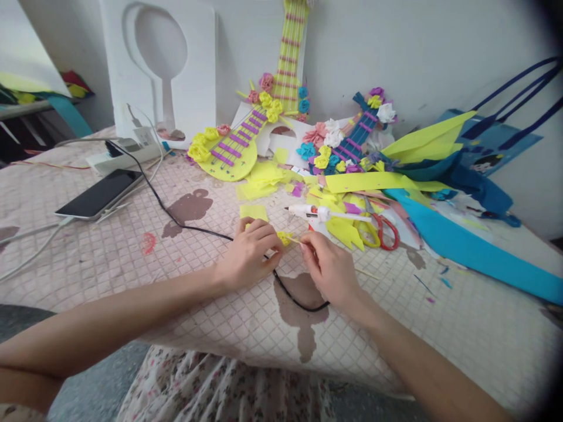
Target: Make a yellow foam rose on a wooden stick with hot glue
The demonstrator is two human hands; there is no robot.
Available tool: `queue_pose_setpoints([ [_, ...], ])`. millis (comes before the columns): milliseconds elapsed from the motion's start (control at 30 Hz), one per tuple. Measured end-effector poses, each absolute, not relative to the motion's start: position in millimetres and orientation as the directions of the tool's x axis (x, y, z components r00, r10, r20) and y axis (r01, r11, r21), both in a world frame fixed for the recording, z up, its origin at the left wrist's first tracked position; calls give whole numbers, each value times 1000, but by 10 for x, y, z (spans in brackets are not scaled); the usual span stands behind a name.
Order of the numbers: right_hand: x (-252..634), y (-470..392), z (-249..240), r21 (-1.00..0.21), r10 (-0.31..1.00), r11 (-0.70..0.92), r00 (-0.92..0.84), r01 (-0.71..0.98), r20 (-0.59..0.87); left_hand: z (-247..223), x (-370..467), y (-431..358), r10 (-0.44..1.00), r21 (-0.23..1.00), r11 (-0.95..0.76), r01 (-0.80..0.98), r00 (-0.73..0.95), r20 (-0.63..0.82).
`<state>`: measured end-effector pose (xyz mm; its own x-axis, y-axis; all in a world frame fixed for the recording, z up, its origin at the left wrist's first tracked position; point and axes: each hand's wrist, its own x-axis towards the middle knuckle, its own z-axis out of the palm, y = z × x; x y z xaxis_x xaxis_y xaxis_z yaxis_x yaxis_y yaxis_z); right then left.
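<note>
Near the middle of the table, my left hand (253,252) has its fingers curled and pinched at the left side of a small crumpled yellow paper piece (285,237). My right hand (331,266) pinches a thin pale stick (294,240) whose left end meets the yellow paper. Just beyond my hands lies a white glue gun (314,212), pointing left. A yellow paper square (254,212) is behind my left fingers. The black cable (292,293) runs beneath my left hand and toward my right wrist.
Red-handled scissors (387,231) lie among yellow scraps to the right, beside a long blue strip (475,246). Decorated paper guitars (237,146) stand behind. At left are a phone (100,194) and a power strip (127,158); a blue bag (510,146) is at the back right.
</note>
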<state>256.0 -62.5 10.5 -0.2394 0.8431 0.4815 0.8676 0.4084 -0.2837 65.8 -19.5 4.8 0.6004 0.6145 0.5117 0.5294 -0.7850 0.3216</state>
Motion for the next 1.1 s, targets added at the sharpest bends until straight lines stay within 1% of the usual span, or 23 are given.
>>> queue_pose_setpoints([
  [133, 2602, -607, 99, -288, 840, 401, -224, 870, 494, 57, 591, -104, 673, 368, -733, 572, 528, 518],
  [267, 2620, -603, 90, -305, 856, 377, -204, 874, 475, 93, 486, 39, 745, 419, -659, 625, 463, 481],
  [333, 2619, -603, 90, -321, 868, 362, -191, 875, 459, 106, 439, 97, 758, 461, -650, 604, 482, 438],
  [400, 2613, -604, 91, -326, 873, 360, -192, 874, 449, 109, 411, 122, 745, 470, -666, 579, 542, 388],
  [500, 2599, -606, 95, -322, 871, 373, -209, 870, 445, 102, 411, 99, 709, 439, -697, 566, 633, 310],
  [567, 2590, -610, 102, -321, 870, 381, -218, 867, 443, 94, 429, 66, 710, 407, -697, 590, 646, 279],
  [800, 2578, -636, 116, -327, 880, 406, -267, 854, 393, 72, 471, 29, 722, 286, -692, 663, 628, 291],
  [867, 2575, -634, 101, -327, 883, 409, -280, 852, 377, 69, 477, 28, 718, 278, -696, 662, 635, 285],
  [1000, 2558, -622, 63, -335, 894, 399, -281, 854, 348, 45, 494, 15, 695, 300, -719, 627, 651, 306],
  [1100, 2534, -617, 41, -286, 898, 395, -300, 873, 321, 21, 512, -1, 687, 322, -726, 608, 655, 315],
])
